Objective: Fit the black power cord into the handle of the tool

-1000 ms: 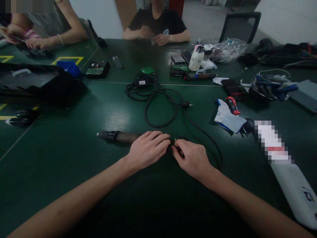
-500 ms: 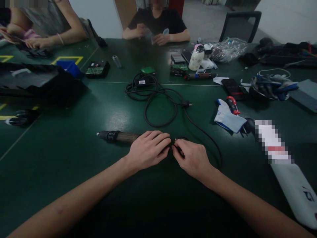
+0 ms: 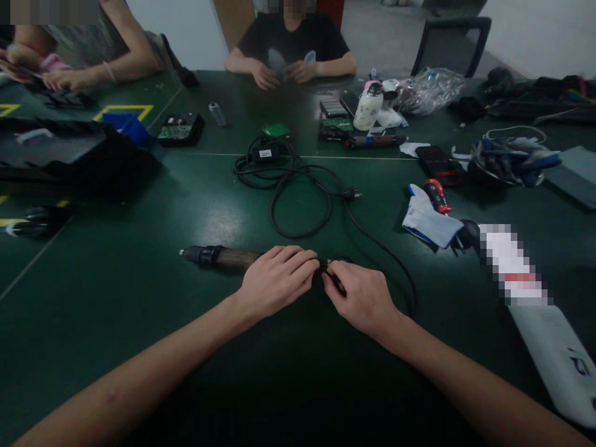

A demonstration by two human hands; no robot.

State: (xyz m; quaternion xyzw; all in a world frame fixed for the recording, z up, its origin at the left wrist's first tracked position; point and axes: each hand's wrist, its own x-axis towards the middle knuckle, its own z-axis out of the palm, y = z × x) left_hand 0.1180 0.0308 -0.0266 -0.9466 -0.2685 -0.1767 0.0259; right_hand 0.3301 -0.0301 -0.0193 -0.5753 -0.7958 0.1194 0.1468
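Note:
An electric screwdriver (image 3: 235, 257) lies on the green table, its tip pointing left. My left hand (image 3: 282, 277) is closed around its rear part, which the fingers hide. Just to the right, my right hand (image 3: 361, 288) pinches the end of a black cable at the tool's back end; the connector itself is mostly hidden. The black cable (image 3: 400, 261) curves away behind my right hand to a loose coil with an adapter box (image 3: 265, 153). A plug (image 3: 351, 194) lies beside the coil.
Past my right hand lie a glove (image 3: 431, 220), a red screwdriver (image 3: 436, 194) and a white power strip (image 3: 549, 354). A second electric screwdriver (image 3: 377, 141) and a bottle (image 3: 369, 108) stand farther back. A dark bin (image 3: 56, 149) is at left. Two people sit across the table.
My hands have barely moved and keep their hold on the tool and cable. Across the table, the person in black has lowered a hand toward the tabletop.

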